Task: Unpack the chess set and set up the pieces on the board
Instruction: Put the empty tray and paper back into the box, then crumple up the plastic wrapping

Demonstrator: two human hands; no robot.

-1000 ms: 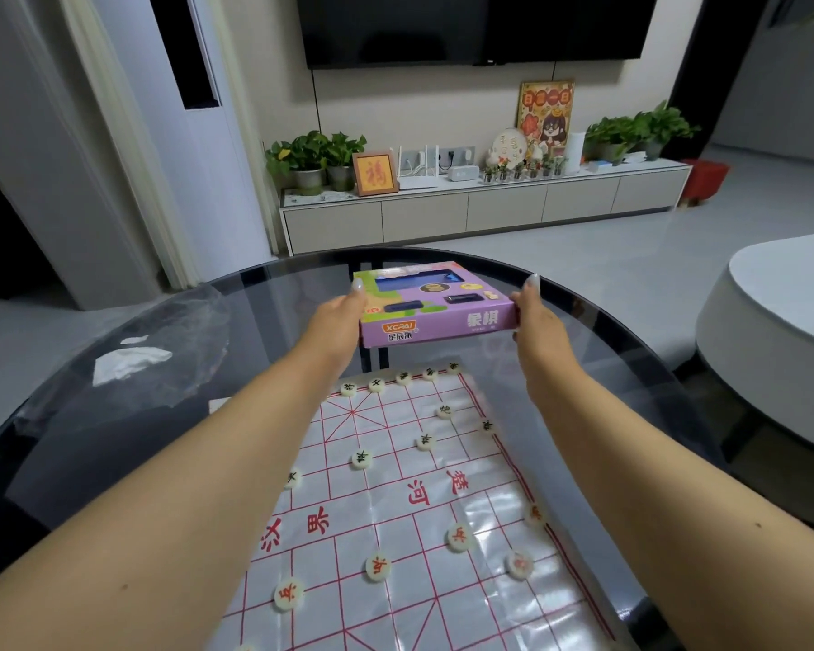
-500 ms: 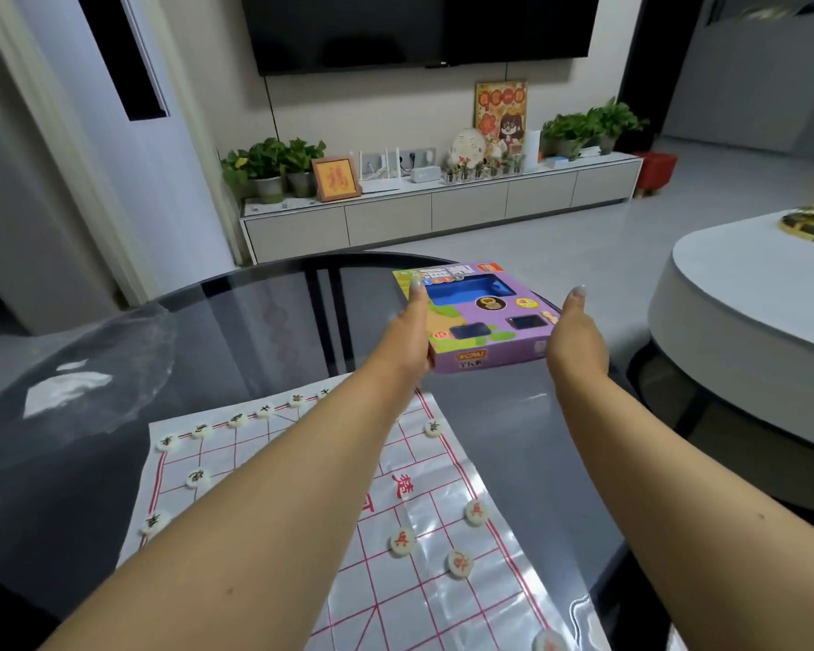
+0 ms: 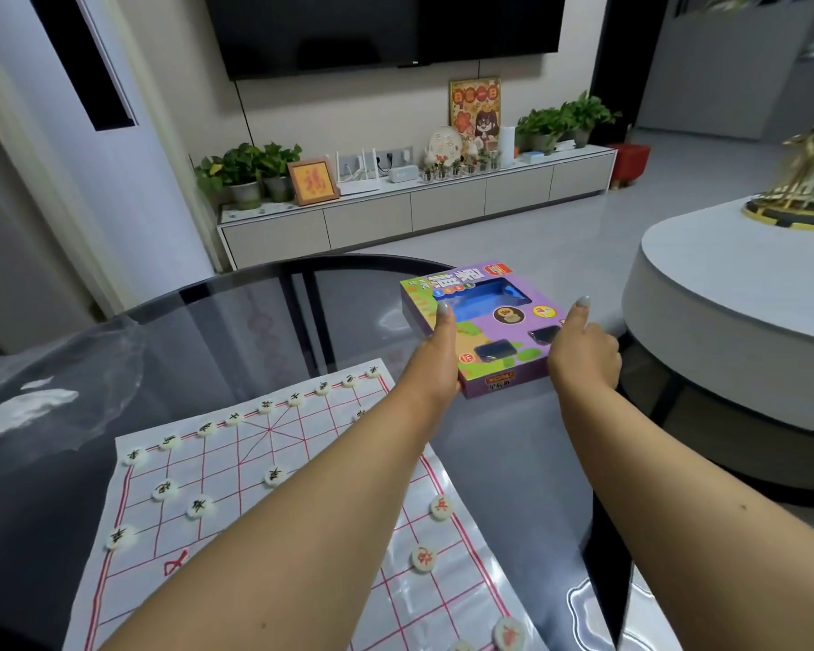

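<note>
**A:** Head view — what have you got in front of you?

**B:** My left hand (image 3: 435, 364) and my right hand (image 3: 583, 354) are both stretched out over the far right part of the glass counter (image 3: 255, 331), one on each side of the purple chess box (image 3: 485, 331). The box is tilted a little, its printed top facing up, with a blue tray showing through the cut-out window.

**A:** How do your fingers sit on it?

**B:** My left thumb lies up along the left edge of the lid and the rest of that hand's fingers curl under the box, out of sight. My right thumb points up beside the right edge, and the right fingers are curled round that side. So both hands are holding it between them.

**A:** Is it resting on the counter?

**B:** I cannot tell whether its bottom touches the glass or hangs just above it.

**A:** And the board?

**B:** The plastic board sheet (image 3: 264, 509), white with a red grid, lies flat on the near part of the counter, under my forearms. Round white pieces (image 3: 273, 475) sit on it: a row with black characters along the far edge, a few more just nearer, and pieces with red characters (image 3: 423, 559) on the near right.
</note>
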